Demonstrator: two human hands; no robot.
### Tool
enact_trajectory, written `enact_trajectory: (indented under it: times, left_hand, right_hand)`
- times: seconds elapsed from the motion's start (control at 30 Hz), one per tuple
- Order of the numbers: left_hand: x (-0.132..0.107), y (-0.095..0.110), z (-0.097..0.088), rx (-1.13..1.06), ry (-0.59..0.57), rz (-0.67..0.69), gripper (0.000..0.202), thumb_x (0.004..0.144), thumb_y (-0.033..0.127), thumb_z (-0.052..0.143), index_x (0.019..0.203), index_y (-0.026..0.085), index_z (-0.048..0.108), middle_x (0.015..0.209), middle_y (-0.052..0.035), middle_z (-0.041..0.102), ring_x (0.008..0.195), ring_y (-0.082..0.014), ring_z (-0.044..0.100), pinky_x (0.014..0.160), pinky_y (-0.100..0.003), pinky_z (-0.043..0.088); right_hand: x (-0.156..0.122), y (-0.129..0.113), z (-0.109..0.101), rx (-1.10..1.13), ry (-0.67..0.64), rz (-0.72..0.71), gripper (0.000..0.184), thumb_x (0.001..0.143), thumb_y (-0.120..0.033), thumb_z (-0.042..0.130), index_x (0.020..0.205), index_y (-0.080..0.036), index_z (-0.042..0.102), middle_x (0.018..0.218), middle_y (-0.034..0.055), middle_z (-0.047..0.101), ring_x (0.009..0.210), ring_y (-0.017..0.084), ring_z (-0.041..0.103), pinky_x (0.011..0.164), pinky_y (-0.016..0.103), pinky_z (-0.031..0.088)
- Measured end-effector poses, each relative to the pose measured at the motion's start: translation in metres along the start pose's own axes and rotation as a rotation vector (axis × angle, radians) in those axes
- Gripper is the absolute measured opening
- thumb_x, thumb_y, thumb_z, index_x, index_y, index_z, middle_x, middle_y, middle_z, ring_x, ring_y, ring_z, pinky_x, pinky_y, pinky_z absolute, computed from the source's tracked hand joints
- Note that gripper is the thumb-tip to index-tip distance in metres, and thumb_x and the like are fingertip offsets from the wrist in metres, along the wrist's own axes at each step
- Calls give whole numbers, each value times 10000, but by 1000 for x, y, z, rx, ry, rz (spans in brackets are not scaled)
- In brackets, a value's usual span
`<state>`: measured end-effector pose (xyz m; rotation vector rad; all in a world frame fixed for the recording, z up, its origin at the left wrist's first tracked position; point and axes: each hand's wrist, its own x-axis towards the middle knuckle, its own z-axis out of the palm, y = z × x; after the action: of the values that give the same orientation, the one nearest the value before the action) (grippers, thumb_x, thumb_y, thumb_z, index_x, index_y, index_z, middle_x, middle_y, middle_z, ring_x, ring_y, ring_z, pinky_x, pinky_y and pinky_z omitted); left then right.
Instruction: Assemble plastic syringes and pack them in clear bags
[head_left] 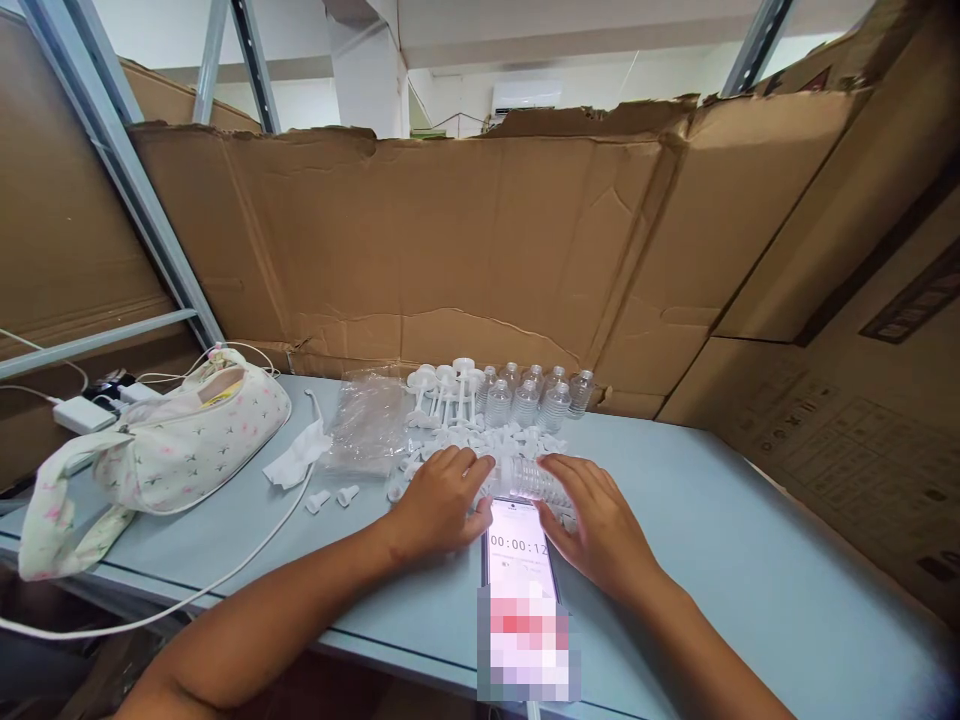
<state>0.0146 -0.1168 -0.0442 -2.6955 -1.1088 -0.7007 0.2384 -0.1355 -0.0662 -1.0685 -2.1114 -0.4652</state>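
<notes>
My left hand (439,500) and my right hand (596,520) lie on the pale blue table (750,560), both closed round a small clear plastic bottle (529,480) lying on its side between them. Around the fingers is a heap of small white plastic caps (517,440). Behind the heap stand several clear little bottles (536,392) and several white pump parts (442,390). A phone (521,545) lies flat just in front of the hands, its screen showing a timer at 00:00:12.
A floral fabric bag (180,440) sits at the left, with a white cable (225,575) and a charger (82,413) near it. A crumpled clear plastic bag (367,420), a white tissue (300,455) and two loose caps (331,497) lie mid-left. Cardboard walls (450,250) surround the table.
</notes>
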Motion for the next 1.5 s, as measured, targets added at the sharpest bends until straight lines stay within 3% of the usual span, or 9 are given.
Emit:
enact_trajectory:
  times: [0.23, 0.53, 0.7, 0.9, 1.1, 1.23, 1.4, 1.5]
  left_hand:
    - [-2, -3, -2, 63, -10, 6, 359, 898, 433, 478, 1130, 163, 528, 977, -93, 592, 873, -253, 541, 771, -407, 463]
    - [0, -4, -5, 38, -12, 71, 208, 905, 258, 483, 1074, 142, 516, 946, -92, 557, 849, -215, 514, 745, -332, 469]
    - [-1, -6, -7, 81, -39, 127, 217, 907, 244, 464, 1098, 151, 510, 937, -92, 563, 828, -219, 524, 716, -336, 475]
    - [-1, -11, -9, 46, -70, 152, 249, 901, 270, 506, 1127, 167, 481, 1299, -143, 483, 1082, -258, 524, 886, -391, 473]
    - [2, -11, -13, -73, -133, 101, 168, 939, 206, 361, 974, 154, 516, 988, -92, 596, 868, -194, 578, 747, -322, 505]
    - [2, -8, -14, -98, -132, 96, 141, 896, 225, 415, 971, 144, 503, 965, -106, 587, 870, -210, 570, 763, -338, 497]
    - [-1, -7, -12, -130, -129, 88, 322, 847, 464, 551, 939, 163, 482, 976, -106, 595, 874, -234, 576, 744, -346, 489]
    - [0, -8, -11, -171, -126, 35, 270, 868, 427, 555, 917, 175, 473, 908, -71, 605, 801, -209, 583, 697, -321, 471]
  right_hand:
    - [0, 1, -3, 0, -3, -111, 401, 863, -138, 554, 1259, -150, 492, 1158, 152, 644, 1038, 281, 582, 836, 439, 498]
    - [0, 0, -5, 161, -24, -40, 421, 864, -232, 600, 1274, -202, 510, 1112, 112, 667, 1009, 233, 612, 823, 372, 542]
    - [-3, 1, -9, 263, -117, 47, 449, 850, -293, 619, 1278, -209, 515, 1082, 92, 680, 957, 214, 641, 798, 338, 556]
    - [-3, 3, -7, 231, -114, -25, 449, 844, -299, 630, 1267, -183, 536, 1068, 108, 689, 939, 217, 655, 786, 337, 549]
    - [3, 1, -8, 91, -30, -154, 426, 866, -246, 611, 1283, -202, 534, 1096, 110, 702, 924, 234, 656, 729, 369, 492]
    - [6, -1, -12, 1, 6, -196, 483, 865, -175, 602, 1333, -219, 489, 1136, 107, 695, 951, 241, 641, 751, 382, 472]
    - [6, -4, -14, -30, 53, -224, 558, 870, -154, 583, 1395, -256, 421, 1137, 94, 697, 966, 241, 635, 761, 381, 497]
    - [5, -5, -13, -25, 42, -227, 531, 871, -160, 581, 1377, -244, 443, 1154, 95, 688, 980, 239, 629, 756, 370, 526]
